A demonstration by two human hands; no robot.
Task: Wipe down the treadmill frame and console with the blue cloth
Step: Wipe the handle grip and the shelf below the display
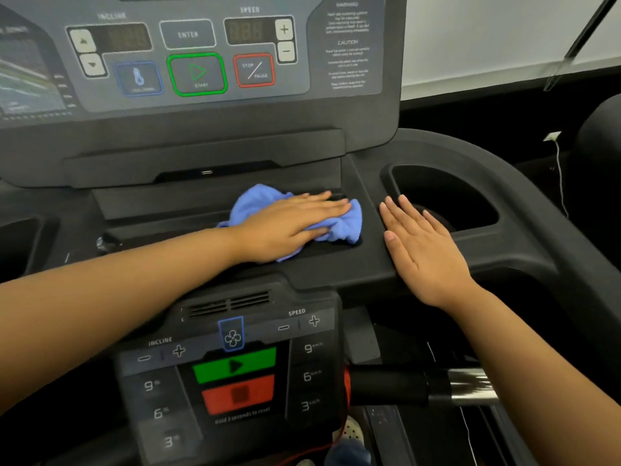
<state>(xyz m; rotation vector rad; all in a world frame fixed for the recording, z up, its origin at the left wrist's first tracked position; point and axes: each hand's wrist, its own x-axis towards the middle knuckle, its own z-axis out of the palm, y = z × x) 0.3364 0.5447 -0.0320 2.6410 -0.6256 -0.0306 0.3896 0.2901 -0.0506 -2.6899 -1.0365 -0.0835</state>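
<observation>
A crumpled blue cloth point(346, 222) lies on the flat black tray of the treadmill console point(369, 264), just below the upper display panel point(198, 55). My left hand point(289, 220) presses flat on top of the cloth, fingers straight and pointing right. My right hand point(423, 247) rests flat on the bare black tray to the right of the cloth, fingers together, holding nothing, beside the right cup holder point(447, 196). The cloth's middle is hidden under my left hand.
A lower control panel point(232, 371) with green and red buttons sits nearest to me. A black and chrome handlebar point(437, 386) sticks out at the lower right. A white cable point(561, 176) hangs at the far right. Another recess point(20, 243) lies at the left edge.
</observation>
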